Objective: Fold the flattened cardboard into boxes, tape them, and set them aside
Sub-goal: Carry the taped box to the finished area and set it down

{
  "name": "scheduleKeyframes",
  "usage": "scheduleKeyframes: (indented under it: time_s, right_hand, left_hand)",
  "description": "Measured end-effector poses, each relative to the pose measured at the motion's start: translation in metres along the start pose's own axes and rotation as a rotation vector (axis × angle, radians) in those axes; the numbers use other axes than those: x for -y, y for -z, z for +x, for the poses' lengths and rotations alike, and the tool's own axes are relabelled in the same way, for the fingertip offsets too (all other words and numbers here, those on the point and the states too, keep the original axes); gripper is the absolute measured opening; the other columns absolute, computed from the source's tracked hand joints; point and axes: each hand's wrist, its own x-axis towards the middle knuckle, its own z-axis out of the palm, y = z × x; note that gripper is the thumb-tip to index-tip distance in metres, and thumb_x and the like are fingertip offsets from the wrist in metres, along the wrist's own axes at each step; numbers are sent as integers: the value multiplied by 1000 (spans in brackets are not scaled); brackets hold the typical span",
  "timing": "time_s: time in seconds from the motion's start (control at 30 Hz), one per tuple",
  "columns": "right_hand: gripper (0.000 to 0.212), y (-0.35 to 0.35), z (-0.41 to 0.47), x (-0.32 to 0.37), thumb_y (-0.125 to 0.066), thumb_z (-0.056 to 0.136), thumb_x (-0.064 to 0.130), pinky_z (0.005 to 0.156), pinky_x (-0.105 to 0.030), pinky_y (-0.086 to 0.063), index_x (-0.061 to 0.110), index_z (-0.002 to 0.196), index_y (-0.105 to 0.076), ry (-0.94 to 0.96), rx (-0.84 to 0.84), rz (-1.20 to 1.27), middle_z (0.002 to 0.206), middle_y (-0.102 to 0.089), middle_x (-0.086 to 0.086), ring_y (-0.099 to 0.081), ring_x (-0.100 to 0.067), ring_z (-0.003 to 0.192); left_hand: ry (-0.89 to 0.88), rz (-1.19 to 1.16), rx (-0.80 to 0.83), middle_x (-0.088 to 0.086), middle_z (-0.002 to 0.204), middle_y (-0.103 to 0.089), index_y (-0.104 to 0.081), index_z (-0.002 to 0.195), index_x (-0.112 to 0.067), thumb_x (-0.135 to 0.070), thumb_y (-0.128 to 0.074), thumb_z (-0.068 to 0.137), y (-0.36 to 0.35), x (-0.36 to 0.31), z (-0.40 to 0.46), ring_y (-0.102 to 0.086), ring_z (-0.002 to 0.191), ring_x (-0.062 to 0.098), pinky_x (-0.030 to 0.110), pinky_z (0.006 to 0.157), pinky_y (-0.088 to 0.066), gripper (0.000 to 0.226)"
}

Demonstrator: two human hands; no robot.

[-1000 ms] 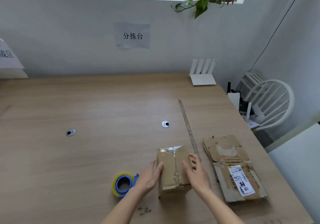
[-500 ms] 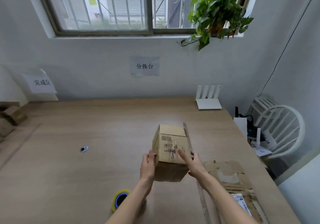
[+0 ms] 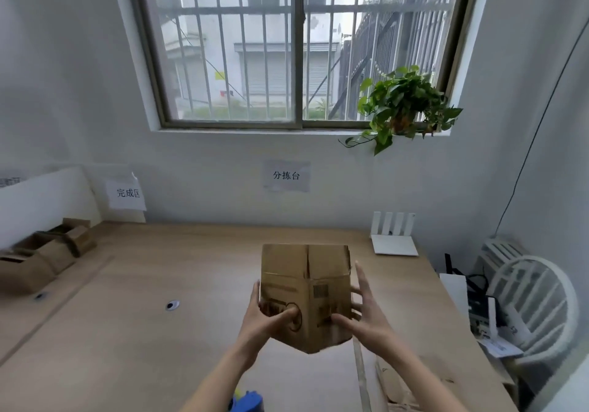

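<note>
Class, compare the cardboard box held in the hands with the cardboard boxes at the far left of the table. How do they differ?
The held box is lifted off the table, tilted, between the left hand and right hand; the left boxes rest on it untouched. The held box is alone at the centre; the left boxes are grouped below the "完成区" sign. All are brown folded cardboard.

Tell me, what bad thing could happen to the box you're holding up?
The cardboard box is held off the table between the left hand and right hand, whose fingers look fairly straight, so it might slip and drop. Its top flaps show no tape I can see, so they might pop open.
</note>
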Motion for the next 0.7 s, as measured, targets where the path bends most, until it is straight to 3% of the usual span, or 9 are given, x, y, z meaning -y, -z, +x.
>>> scheduleKeyframes:
  time_s: [0.07, 0.13, 0.27, 0.47, 0.57, 0.63, 0.7]
  right_hand:
    - [111, -4, 3, 13, -87, 71, 46, 106, -29, -46, 66, 148, -10, 100, 64, -104, 148, -27, 7, -42, -20, 136]
    - [108, -14, 9, 27, -85, 63, 66, 107, -31, -42, 72, 143, -13, 118, 118, -184, 147, -19, 10, -33, -18, 136]
    - [106, -55, 20, 51, -75, 50, 88, 104, -40, -47, 68, 138, -20, 150, 29, -387, 148, -18, 8, -41, -22, 128]
    - [90, -135, 34, 95, -85, 49, 74, 99, -22, -48, 72, 121, -32, 272, 59, -271, 136, -24, 11, -45, -16, 122]
    - [89, -194, 42, 124, -88, 49, 66, 103, -24, -46, 68, 122, -37, 344, 109, -227, 135, -21, 13, -43, -15, 124]
    - [91, -240, 47, 143, -89, 50, 60, 105, -26, -45, 64, 124, -38, 380, 125, -218, 136, -19, 14, -42, -16, 125]
    - [92, -289, 51, 163, -90, 50, 58, 105, -25, -44, 62, 127, -38, 410, 141, -213, 137, -18, 15, -42, -17, 125]
  left_hand:
    - [-107, 23, -23, -16, 117, -69, -47, 124, -58, -43, -99, 59, 6, -4, -10, -66, 107, 5, 18, 76, -57, 85]
    - [-137, 29, -59, -17, 118, -68, -49, 122, -57, -42, -100, 56, 15, -7, -19, -65, 108, 3, 19, 78, -58, 85]
    - [-157, 35, -153, -19, 115, -68, -50, 116, -59, -37, -105, 44, 47, -12, -32, -66, 106, 1, 24, 77, -59, 93]
    - [-136, 158, -311, -19, 109, -67, -49, 114, -61, -43, -99, 50, 137, -33, -60, -64, 100, -6, 16, 70, -56, 84]
    - [-113, 239, -384, -27, 112, -60, -46, 114, -57, -48, -93, 60, 201, -39, -80, -59, 96, -16, 9, 65, -51, 72]
    - [-105, 351, -438, -34, 120, -53, -43, 124, -55, -65, -84, 58, 250, -44, -97, -54, 100, -14, 10, 73, -45, 79]
    - [-78, 496, -495, -24, 134, -52, -39, 145, -44, -69, -79, 63, 302, -45, -114, -48, 115, -2, 22, 88, -44, 94]
